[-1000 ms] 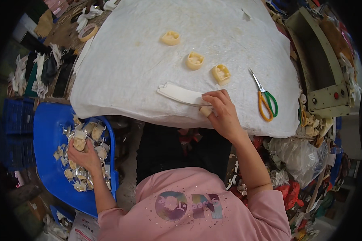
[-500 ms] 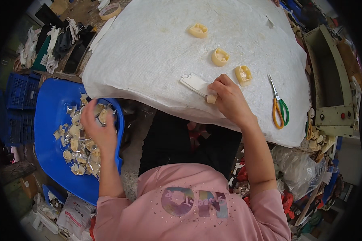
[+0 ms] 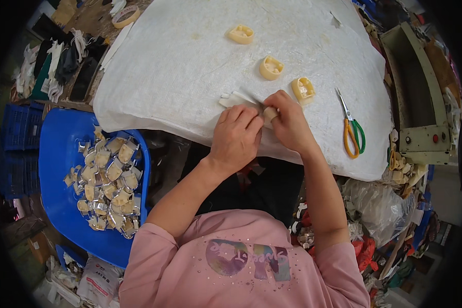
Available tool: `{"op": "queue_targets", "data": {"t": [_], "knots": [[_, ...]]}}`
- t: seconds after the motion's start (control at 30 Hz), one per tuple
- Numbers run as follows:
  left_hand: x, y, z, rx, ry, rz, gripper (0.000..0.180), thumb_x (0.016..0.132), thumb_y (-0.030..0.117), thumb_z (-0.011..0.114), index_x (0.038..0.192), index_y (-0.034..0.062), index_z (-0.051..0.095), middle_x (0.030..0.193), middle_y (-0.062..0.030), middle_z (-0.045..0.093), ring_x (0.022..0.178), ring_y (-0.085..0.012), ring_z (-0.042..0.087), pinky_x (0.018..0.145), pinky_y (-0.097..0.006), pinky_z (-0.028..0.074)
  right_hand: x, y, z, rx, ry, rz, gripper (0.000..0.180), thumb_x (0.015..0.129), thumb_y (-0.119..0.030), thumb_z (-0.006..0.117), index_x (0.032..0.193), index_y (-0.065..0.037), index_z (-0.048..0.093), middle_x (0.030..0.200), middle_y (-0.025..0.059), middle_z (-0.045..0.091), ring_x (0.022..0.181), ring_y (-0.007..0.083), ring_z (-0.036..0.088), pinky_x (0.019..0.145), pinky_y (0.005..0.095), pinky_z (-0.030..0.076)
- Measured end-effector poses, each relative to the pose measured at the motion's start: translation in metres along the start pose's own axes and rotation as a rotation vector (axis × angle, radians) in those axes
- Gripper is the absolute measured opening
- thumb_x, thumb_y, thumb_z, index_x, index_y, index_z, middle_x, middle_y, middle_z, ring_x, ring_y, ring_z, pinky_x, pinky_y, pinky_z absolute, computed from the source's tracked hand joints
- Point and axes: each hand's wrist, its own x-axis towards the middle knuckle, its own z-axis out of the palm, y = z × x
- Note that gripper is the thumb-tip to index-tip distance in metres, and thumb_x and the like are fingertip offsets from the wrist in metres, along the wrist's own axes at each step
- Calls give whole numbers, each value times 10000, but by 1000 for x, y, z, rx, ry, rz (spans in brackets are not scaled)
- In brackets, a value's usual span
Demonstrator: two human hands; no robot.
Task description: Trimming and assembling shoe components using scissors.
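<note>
In the head view, your left hand lies over the near ends of the thin white flat strips, fingers side by side and bent; whether they pinch or only press, I cannot tell. Your right hand, with a tan finger cover on it, is closed on a thin grey blade-like piece, blurred, its tip toward the strips. The strips lie near the front edge of the table, on the white woven cloth, their far ends showing beyond your left fingers.

The step in hand looks like two-handed work on those strips, one hand steadying, the other working close beside it. As I judge it, the next move calls for a firm hold, with your left fingertips clear of that grey edge.

To your left, the deep blue plastic bin holds a loose heap of cream-coloured pieces with shiny silvery parts. Beyond your hands stand three pale-yellow hollow cup-like pieces, open upward, small knobs inside. On your right lie steel scissors with orange and green handles.
</note>
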Motion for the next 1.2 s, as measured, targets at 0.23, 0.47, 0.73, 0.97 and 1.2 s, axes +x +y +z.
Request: {"op": "queue_targets", "data": {"t": [0.23, 0.47, 0.73, 0.97, 1.2], "knots": [[4, 3, -5, 78, -72, 35, 299, 692, 87, 659, 979, 32, 598, 998, -104, 574, 968, -294, 529, 845, -391, 418, -25, -2, -74, 189, 726, 99, 105, 830, 30, 516, 917, -4, 564, 902, 58, 577, 751, 80, 517, 684, 223, 426], [12, 36, 0, -906, -238, -450, 397, 991, 308, 408, 1162, -23, 545, 872, -105, 605, 671, -135, 546, 579, -291, 448, -40, -42, -41, -208, 176, -333, 342, 585, 48, 614, 915, -26, 565, 959, 139, 553, 856, 327, 532, 717, 421, 430], [7, 20, -17, -1410, 25, -795, 467, 1019, 294, 299, 1317, -46, 416, 809, -79, 570, 602, -117, 493, 488, -245, 372, -15, 44, -78, -132, 97, -69, 526, 643, 172, 487, 1118, -30, 586, 1215, 103, 562, 1181, 313, 478, 980, 375, 415], [10, 32, -24, -1548, 209, -917, 445, 1013, 259, 312, 1315, -52, 412, 819, -98, 576, 668, -141, 522, 576, -276, 412, 3, 80, -54, 32, 323, 103, 507, 684, 113, 566, 1168, -37, 582, 1143, 111, 612, 1048, 295, 579, 936, 357, 457], [-4, 28, -27, -1475, 102, -822, 434, 1007, 244, 330, 1289, -67, 439, 869, -107, 589, 731, -158, 549, 598, -284, 421, -44, 30, -86, -493, 239, 101, 292, 689, -61, 672, 975, -31, 621, 799, 108, 631, 811, 275, 581, 731, 374, 458]]}}
